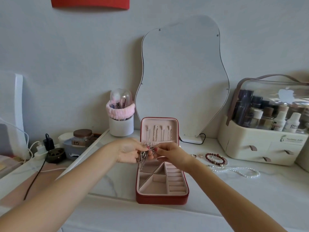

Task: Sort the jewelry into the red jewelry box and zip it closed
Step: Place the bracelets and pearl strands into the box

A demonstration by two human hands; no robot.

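A silver chain necklace (144, 155) with a small dark pendant hangs bunched between both hands, above the hinge of the open red jewelry box (161, 180). The left hand (129, 151) cups the bundle from nine o'clock, fingers curled round it; the right hand (168, 152), at three o'clock, pinches strands near the top with fingertips, so each grip is closed on the chain. Loose loops dangle down toward the tray's far compartments.

The chain looks light, limp and slippery, and it probably tangles easily. It is best held near the clasp or by one single strand, letting the pendant's weight pull it straight, rather than by the whole clump. Tugging a knot could snag or kink the fine links.

The box lid stands upright at twelve o'clock, with thin chains already hung on its hooks; the tray's divided pockets and ring rolls look vacant. Its zip is undone.

On the worktop (250, 195) at three o'clock from the box lie a ring (193, 155), a small earring (200, 155), a dark red bead bracelet (215, 158) and a pearl necklace (237, 170), all waiting. Beads are stiffer and easier to lift; pearls need gentle handling.
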